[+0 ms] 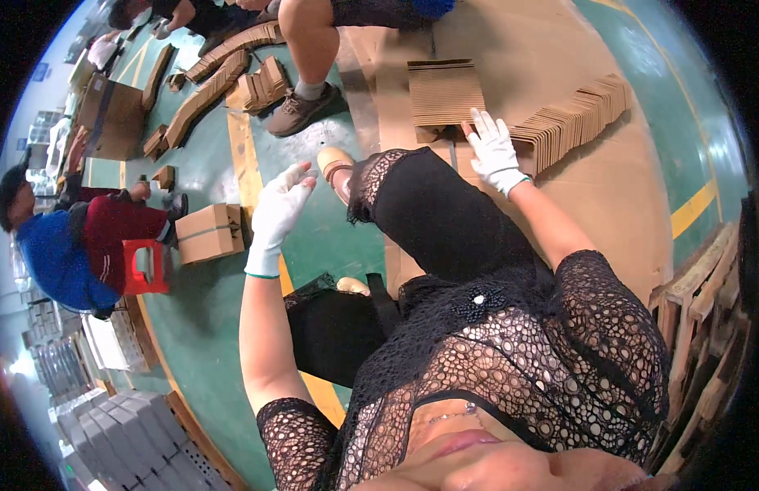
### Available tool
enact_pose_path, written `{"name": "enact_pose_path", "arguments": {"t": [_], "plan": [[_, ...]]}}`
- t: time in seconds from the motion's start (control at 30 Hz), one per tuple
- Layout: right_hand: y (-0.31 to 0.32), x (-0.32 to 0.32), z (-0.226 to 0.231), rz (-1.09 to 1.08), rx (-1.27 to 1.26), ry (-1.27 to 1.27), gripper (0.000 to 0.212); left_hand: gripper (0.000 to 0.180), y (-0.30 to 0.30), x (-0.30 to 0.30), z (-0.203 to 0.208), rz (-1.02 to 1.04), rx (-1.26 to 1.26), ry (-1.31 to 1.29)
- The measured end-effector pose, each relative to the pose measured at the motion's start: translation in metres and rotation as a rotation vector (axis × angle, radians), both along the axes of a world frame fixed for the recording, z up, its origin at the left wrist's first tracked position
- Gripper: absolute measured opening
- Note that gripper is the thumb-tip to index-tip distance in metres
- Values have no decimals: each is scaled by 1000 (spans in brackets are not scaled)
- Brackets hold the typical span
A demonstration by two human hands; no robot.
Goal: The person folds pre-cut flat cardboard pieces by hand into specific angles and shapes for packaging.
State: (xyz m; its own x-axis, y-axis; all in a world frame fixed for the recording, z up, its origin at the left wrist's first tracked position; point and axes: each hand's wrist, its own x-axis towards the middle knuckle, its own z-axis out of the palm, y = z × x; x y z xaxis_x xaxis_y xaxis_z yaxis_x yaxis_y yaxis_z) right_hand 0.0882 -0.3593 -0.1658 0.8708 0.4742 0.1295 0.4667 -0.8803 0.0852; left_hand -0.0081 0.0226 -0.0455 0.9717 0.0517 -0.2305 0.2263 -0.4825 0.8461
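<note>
My left hand (281, 209), in a white glove with bare-looking fingertips, is raised over the green floor to the left of my knee. Its fingers are stretched out, and nothing is in it. My right hand (494, 153), gloved the same way, has its fingers apart beside the near end of a fanned row of folded cardboard pieces (572, 123). Just left of its fingertips lies a neat stack of corrugated cardboard pieces (445, 92). I cannot tell whether the fingertips touch the cardboard.
Under the stacks lies a large cardboard sheet (625, 204). A co-worker's shoe (302, 110) stands ahead, near more cardboard rows (207, 94). Another person (76, 245) sits at left on a red stool (144, 266) by a strapped cardboard bundle (209, 234). Wooden pallets (695, 303) rise at right.
</note>
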Motion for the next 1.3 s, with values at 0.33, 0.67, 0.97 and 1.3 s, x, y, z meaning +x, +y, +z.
{"name": "enact_pose_path", "arguments": {"t": [0.33, 0.67, 0.97, 1.3], "plan": [[10, 7, -13, 54, 54, -70, 52, 44, 10, -1, -10, -36, 54, -5], [24, 32, 3, 108, 233, -190, 20, 44, 2, 4, 0, -44, 70, 1], [141, 44, 149, 436, 833, 363, 18, 51, -1, 13, -4, 89, -289, -365], [177, 52, 189, 668, 634, 641, 22, 24, 32, -14, 35, 225, -368, -206]]}}
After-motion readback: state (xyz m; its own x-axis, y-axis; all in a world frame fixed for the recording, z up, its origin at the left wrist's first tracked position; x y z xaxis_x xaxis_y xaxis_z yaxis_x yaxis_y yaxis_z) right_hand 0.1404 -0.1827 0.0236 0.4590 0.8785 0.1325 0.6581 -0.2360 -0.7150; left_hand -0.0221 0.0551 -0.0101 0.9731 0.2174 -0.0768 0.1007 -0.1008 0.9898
